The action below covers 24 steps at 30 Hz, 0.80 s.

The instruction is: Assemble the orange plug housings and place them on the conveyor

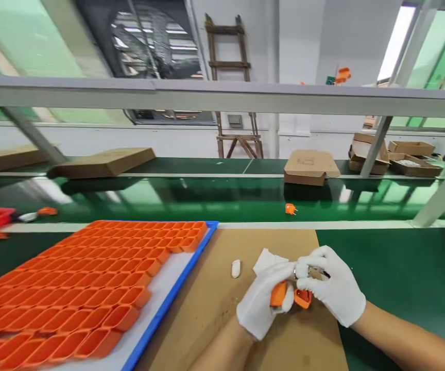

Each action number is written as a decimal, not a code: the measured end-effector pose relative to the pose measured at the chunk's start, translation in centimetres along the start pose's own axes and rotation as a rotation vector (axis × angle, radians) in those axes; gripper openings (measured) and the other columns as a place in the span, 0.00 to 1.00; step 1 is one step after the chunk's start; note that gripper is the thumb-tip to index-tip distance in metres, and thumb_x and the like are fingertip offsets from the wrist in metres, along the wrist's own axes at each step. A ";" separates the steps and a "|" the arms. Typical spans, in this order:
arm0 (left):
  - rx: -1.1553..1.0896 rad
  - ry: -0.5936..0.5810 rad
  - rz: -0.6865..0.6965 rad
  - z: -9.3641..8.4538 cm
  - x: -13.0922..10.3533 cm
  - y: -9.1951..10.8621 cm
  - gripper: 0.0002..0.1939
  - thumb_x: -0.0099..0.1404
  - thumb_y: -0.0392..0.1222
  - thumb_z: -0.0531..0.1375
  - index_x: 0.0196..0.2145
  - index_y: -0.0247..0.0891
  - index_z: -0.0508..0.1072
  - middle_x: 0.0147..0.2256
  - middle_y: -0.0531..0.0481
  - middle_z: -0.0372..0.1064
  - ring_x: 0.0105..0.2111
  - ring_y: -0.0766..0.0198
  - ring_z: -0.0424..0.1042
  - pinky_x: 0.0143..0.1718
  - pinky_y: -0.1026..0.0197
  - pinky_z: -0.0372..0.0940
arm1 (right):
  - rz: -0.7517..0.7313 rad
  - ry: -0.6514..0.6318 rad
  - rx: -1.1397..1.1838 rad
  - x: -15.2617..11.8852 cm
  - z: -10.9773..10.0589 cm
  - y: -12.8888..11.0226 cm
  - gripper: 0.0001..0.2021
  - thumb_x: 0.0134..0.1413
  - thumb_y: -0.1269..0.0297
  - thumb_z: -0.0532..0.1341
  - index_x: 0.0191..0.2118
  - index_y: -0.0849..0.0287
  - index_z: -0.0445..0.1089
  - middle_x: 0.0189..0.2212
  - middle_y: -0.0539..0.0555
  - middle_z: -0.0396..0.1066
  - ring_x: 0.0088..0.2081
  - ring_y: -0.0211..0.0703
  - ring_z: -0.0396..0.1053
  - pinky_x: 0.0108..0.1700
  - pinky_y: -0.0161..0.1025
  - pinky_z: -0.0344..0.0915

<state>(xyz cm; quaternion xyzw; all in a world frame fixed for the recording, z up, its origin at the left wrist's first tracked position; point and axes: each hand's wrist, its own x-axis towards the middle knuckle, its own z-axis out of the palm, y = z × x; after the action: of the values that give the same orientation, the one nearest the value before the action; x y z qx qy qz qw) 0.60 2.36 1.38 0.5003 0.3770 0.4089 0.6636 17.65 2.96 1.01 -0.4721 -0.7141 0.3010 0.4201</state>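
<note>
Both my hands wear white gloves and meet above a brown cardboard sheet (191, 309). My left hand (263, 301) is closed around an orange plastic housing (278, 294), part of which its fingers hide. Between the thumb and fingers of my right hand (336, 288) is a small metallic part (315, 273), too small to name exactly. The fingertips of the two hands touch or nearly touch there. Just below them an open orange plastic shell (303, 298) shows its hollow side. Left of my hands lie a small white oval piece (236, 268) and a white paper scrap (266, 260).
A blue-edged tray (180, 288) on the left carries rows of orange cups (102, 278). Beyond the cardboard, an orange plug (290, 208) lies on a green belt (238, 201). Cardboard boxes (308, 167) stand along the far side, under a grey rail (222, 98) with slanted posts.
</note>
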 end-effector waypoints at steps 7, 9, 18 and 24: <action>-0.032 0.065 -0.024 0.7 -0.6 -0.8 0.21 0.56 0.58 0.64 0.26 0.35 0.72 0.12 0.58 0.59 0.15 0.72 0.54 0.20 0.66 0.49 | -0.133 -0.019 0.197 -1.1 0.7 1.2 0.22 0.41 0.77 0.69 0.44 0.47 0.76 0.40 0.51 0.70 0.39 0.43 0.71 0.36 0.35 0.70; -0.028 0.107 -0.028 1.0 -0.6 -0.8 0.22 0.57 0.60 0.63 0.29 0.35 0.73 0.13 0.57 0.60 0.15 0.72 0.54 0.20 0.66 0.48 | -0.185 -0.007 0.175 -1.0 0.8 1.4 0.20 0.44 0.77 0.67 0.44 0.48 0.76 0.42 0.52 0.71 0.41 0.43 0.72 0.38 0.35 0.71; 0.064 0.201 -0.141 0.6 0.1 -1.0 0.22 0.50 0.55 0.68 0.34 0.34 0.73 0.15 0.59 0.62 0.15 0.71 0.58 0.23 0.65 0.53 | -0.197 -0.039 0.202 -1.1 2.2 2.8 0.21 0.48 0.76 0.64 0.47 0.46 0.75 0.41 0.53 0.73 0.40 0.46 0.73 0.41 0.39 0.71; 0.142 0.120 0.029 -1.0 0.2 -1.6 0.27 0.50 0.52 0.68 0.43 0.37 0.68 0.33 0.48 0.73 0.22 0.66 0.69 0.25 0.62 0.62 | -0.059 0.023 0.268 -0.5 1.2 2.3 0.13 0.47 0.70 0.67 0.42 0.50 0.77 0.41 0.54 0.74 0.43 0.49 0.72 0.45 0.42 0.70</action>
<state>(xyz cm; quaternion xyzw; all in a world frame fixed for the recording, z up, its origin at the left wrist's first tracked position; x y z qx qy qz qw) 0.06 2.66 -0.46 0.5262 0.4368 0.4198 0.5967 17.61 3.26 -1.60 -0.3942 -0.6762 0.3757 0.4962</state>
